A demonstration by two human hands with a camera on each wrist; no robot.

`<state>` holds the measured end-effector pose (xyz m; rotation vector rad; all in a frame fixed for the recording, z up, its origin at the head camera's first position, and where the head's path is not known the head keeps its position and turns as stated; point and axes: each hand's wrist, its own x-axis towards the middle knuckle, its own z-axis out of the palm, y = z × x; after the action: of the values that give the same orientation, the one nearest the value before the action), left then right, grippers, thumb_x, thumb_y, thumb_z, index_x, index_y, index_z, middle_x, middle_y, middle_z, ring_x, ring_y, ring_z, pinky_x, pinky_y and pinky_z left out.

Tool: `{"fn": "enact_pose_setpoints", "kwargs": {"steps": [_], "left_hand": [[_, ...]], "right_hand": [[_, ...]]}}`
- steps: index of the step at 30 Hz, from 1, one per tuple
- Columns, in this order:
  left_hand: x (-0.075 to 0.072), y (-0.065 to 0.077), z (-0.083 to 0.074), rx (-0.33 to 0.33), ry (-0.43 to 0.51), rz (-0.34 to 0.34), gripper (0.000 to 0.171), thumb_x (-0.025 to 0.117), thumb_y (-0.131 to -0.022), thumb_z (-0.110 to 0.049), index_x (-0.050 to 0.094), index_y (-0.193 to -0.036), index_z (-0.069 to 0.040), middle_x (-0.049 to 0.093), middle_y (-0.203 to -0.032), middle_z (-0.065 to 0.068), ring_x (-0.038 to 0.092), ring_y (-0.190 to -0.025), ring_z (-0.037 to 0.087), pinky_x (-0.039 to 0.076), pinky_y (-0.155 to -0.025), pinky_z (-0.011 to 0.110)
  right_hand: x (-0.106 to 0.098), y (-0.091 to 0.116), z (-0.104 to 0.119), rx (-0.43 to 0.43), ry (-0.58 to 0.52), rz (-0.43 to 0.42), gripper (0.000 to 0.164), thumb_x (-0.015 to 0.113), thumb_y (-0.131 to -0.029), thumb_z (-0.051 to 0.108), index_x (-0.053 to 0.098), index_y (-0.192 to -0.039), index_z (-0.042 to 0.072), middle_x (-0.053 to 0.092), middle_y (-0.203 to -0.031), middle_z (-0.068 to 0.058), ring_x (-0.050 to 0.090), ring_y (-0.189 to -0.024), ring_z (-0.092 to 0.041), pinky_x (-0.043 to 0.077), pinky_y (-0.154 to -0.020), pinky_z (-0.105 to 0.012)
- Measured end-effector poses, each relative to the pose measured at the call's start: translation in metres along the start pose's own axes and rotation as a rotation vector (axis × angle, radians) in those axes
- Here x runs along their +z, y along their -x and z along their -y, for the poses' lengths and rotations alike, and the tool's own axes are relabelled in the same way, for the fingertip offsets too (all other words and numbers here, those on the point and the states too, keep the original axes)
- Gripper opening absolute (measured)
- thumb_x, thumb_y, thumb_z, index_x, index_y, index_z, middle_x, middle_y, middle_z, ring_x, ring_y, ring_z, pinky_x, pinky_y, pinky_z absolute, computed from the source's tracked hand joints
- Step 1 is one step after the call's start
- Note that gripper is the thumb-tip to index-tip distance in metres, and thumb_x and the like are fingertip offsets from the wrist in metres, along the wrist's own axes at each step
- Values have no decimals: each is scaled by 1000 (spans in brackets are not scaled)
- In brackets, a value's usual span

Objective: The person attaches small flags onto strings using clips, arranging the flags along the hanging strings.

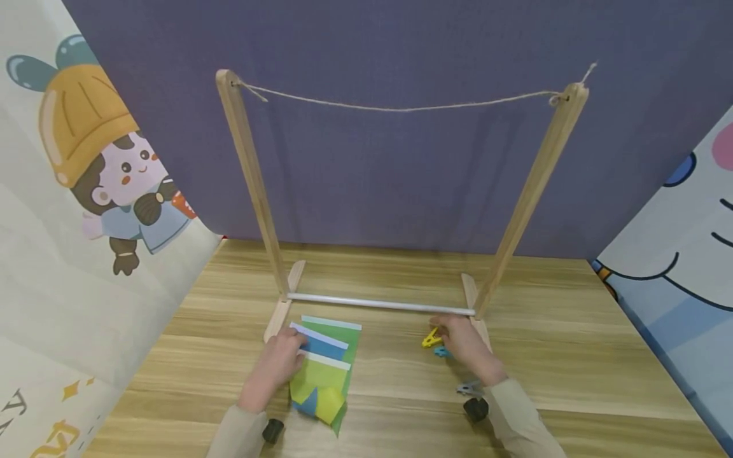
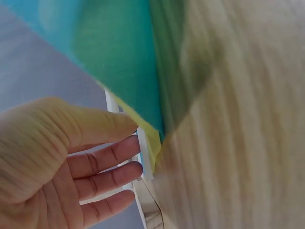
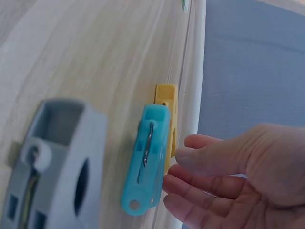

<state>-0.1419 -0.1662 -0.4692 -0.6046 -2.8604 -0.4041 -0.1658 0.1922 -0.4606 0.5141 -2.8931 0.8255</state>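
In the head view my left hand is at the left end of a stack of pennants with white top bands. The yellow-green pennant lies over a blue one and a green one. Close up in the left wrist view, thumb and fingertips pinch the yellow-green edge by its white band. My right hand holds a yellow clothespin by thumb and forefinger, partly hidden behind a light-blue clothespin. A grey clothespin lies nearer, by the right wrist.
A wooden frame with two posts stands behind the hands. String sags between the post tops, and a white rod joins the feet. A purple-grey panel rises at the table's back edge; printed cloths hang at both sides.
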Motion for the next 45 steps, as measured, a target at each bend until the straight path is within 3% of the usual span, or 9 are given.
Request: {"fn": "enact_pose_setpoints", "kwargs": {"steps": [11, 18, 23, 29, 34, 38, 45], "left_hand": [[2, 1, 2, -17, 24, -1, 15, 73, -65, 6, 64, -70, -4, 54, -71, 4, 53, -71, 23, 44, -56, 37], [3, 1, 7, 19, 22, -17, 26, 69, -64, 8, 51, -63, -11, 48, -65, -1, 46, -66, 17, 38, -55, 32], [1, 2, 11, 52, 85, -31, 26, 68, -63, 8, 54, -62, -14, 53, -65, -5, 47, -67, 14, 38, -60, 32], [-6, 5, 18, 115, 273, -16, 21, 72, -70, 5, 61, -69, -13, 60, -71, -5, 54, -74, 14, 46, -68, 31], [-9, 6, 21, 85, 504, 22, 13, 70, -79, 1, 66, -75, -11, 63, -77, -4, 59, -79, 14, 51, -72, 31], [-14, 6, 18, 46, 632, 35, 3, 69, -83, -7, 69, -81, -8, 67, -82, 0, 61, -84, 11, 49, -80, 36], [-24, 3, 10, 76, 779, -19, 4, 67, -85, -4, 70, -87, -6, 68, -86, 1, 60, -84, 6, 46, -79, 30]], "right_hand": [[1, 0, -3, -15, 66, 29, 33, 64, -69, -20, 69, -96, -3, 68, -90, -14, 64, -83, -29, 53, -74, -40], [2, -1, -4, -52, 111, 18, 28, 66, -66, -18, 70, -90, -3, 68, -84, -12, 64, -79, -28, 53, -72, -40], [3, -2, -5, -56, 148, 31, 24, 69, -67, -15, 69, -86, -1, 66, -81, -10, 62, -78, -26, 52, -73, -40], [2, -3, -8, -27, 158, 56, 19, 73, -70, -8, 68, -84, 4, 64, -80, -5, 61, -76, -22, 51, -70, -38], [3, -3, -10, -24, 141, 63, 20, 74, -70, -7, 67, -86, 3, 64, -82, -6, 60, -77, -22, 51, -71, -38], [0, -3, -9, -12, 129, 66, 22, 74, -72, -3, 65, -91, 2, 63, -86, -7, 60, -79, -22, 51, -72, -38], [-12, -1, -2, -57, 114, -37, 28, 76, -70, 3, 64, -96, 0, 60, -85, -8, 56, -72, -17, 50, -62, -32]]}}
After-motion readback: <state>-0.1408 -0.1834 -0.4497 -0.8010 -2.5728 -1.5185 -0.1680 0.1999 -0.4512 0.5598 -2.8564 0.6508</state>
